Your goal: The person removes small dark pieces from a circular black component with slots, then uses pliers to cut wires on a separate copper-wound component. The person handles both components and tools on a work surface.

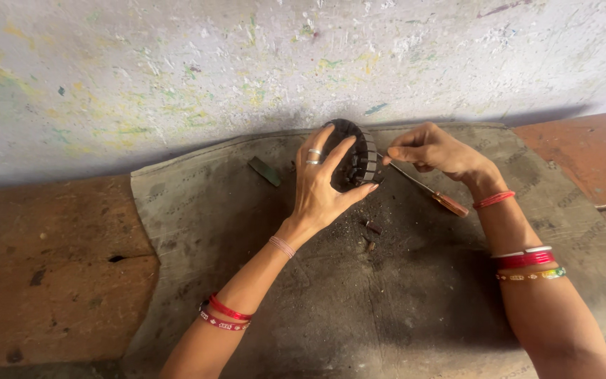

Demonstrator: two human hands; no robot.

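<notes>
Debris (371, 230) lies below left hand (324, 184), near screwdriver (429, 189).

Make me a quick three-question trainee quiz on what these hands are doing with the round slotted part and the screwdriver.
1. Which hand steadies the round slotted part?
2. True or false: the screwdriver lies loose on the mat, untouched.
3. Where are the small dark bits? A) on the mat, nearer the person than the part B) on the wall C) on the right wrist

Key:
1. The left hand, fingers spread over it.
2. False; the right hand pinches its shaft, tip at the part.
3. A
</notes>
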